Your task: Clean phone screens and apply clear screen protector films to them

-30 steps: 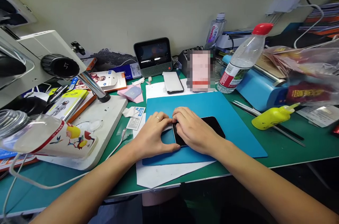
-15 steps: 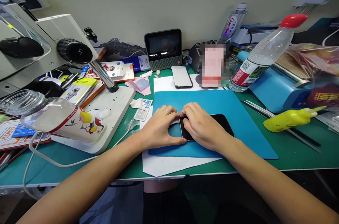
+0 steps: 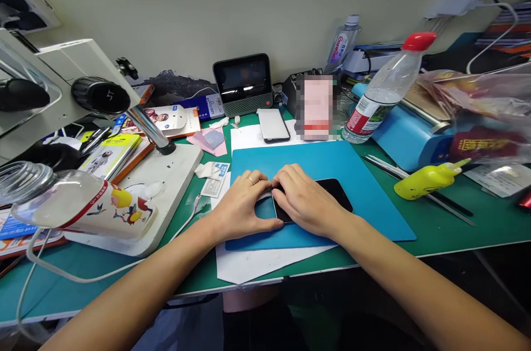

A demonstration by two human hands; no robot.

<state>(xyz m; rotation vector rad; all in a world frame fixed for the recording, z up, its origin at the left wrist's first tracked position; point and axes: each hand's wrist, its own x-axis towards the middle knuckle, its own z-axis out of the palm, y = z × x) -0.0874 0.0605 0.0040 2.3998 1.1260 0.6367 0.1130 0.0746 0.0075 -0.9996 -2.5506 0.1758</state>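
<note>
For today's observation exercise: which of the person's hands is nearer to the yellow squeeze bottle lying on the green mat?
Right. The right hand rests on the black phone, on the side toward the yellow squeeze bottle. The left hand lies beyond the phone's other end, farther away.

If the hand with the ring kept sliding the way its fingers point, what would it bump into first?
The left hand points its fingers toward the right, across the blue mat. It would almost at once meet the right hand and the black phone lying under it; their fingertips already look like they touch, though depth is hard to judge.
</note>
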